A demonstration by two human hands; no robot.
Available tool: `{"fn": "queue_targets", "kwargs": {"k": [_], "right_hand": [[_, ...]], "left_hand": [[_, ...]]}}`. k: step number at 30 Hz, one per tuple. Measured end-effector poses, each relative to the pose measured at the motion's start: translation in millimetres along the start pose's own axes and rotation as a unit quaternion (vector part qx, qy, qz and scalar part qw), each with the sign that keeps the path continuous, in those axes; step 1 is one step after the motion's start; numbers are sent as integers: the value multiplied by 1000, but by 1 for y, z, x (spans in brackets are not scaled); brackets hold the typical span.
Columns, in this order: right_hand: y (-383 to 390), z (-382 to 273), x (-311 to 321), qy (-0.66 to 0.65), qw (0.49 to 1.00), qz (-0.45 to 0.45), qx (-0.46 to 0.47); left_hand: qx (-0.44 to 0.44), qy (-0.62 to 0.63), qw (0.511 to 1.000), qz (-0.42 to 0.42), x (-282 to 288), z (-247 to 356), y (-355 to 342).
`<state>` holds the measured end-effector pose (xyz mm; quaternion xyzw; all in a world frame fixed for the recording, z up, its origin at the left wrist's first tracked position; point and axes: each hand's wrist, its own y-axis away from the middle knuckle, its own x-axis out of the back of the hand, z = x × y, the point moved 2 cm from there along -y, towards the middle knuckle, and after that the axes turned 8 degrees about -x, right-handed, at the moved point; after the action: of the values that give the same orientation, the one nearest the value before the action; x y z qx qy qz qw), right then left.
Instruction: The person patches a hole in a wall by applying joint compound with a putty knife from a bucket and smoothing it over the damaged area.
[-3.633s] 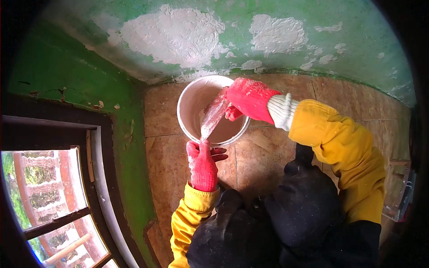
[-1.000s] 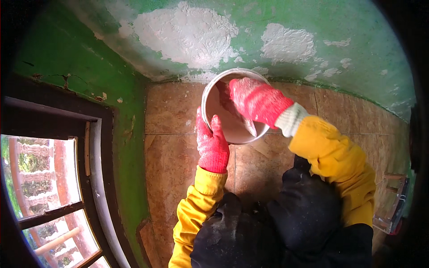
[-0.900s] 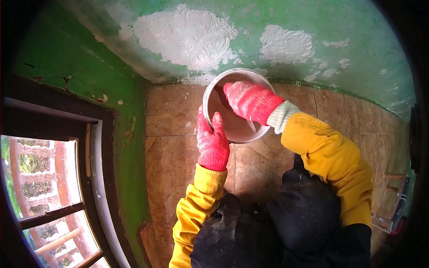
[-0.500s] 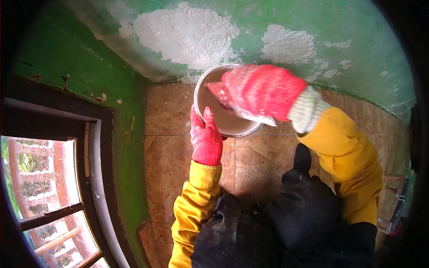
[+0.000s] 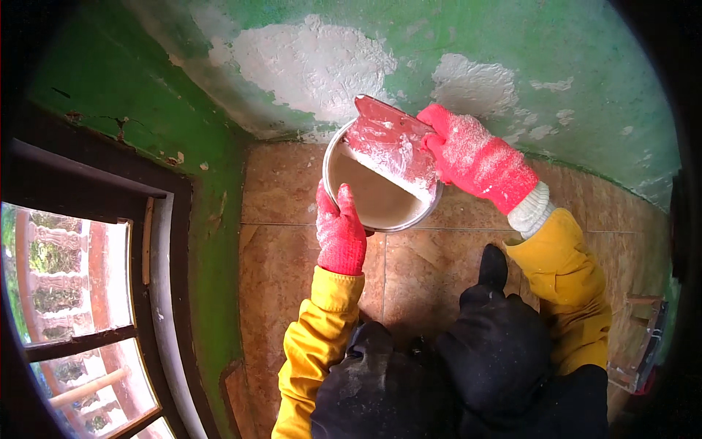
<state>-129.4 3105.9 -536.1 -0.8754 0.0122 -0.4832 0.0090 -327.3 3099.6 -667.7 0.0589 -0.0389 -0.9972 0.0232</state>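
My left hand (image 5: 341, 230), in a red glove, grips the near left rim of a round white bucket (image 5: 328, 162). Pale, creamy filler (image 5: 373, 194) lies inside the bucket. In my right hand (image 5: 468, 152), also gloved in red and dusted white, is a wide red plastering spatula (image 5: 393, 135). Its flat face is smeared with filler and a white band runs along its lower edge. The blade lies tilted across the far right part of the bucket's mouth, hiding some of the inside.
Ahead stands a green wall (image 5: 409, 36) with rough white patches (image 5: 318, 62). A dark-framed window (image 5: 80, 293) is at the left. Brown tiles (image 5: 431, 271) cover the floor, and a clear-sided object (image 5: 643, 347) sits at the far right. My knees are close below the bucket.
My right hand has drawn back right from over the bucket, and the spatula has turned so its broad face shows. My left hand keeps its hold on the rim.
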Motion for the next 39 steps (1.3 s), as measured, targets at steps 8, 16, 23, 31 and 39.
{"fn": "queue_targets", "kwargs": {"k": [8,16,23,31,39], "right_hand": [[12,-26,8,89,995,-12,38],[20,-25,12,97,995,-6,34],[14,-32,6,110,993,-12,43],[10,-26,21,131,988,41,67],[7,7,3,-396,908,-8,-138]], "left_hand": [[4,16,1000,1,-4,9,2],[-57,-22,998,-4,-5,11,3],[-15,-23,1000,-4,1,2,-1],[-2,-9,1000,3,2,6,-6],[-7,-11,1000,-3,-2,3,-12]]}}
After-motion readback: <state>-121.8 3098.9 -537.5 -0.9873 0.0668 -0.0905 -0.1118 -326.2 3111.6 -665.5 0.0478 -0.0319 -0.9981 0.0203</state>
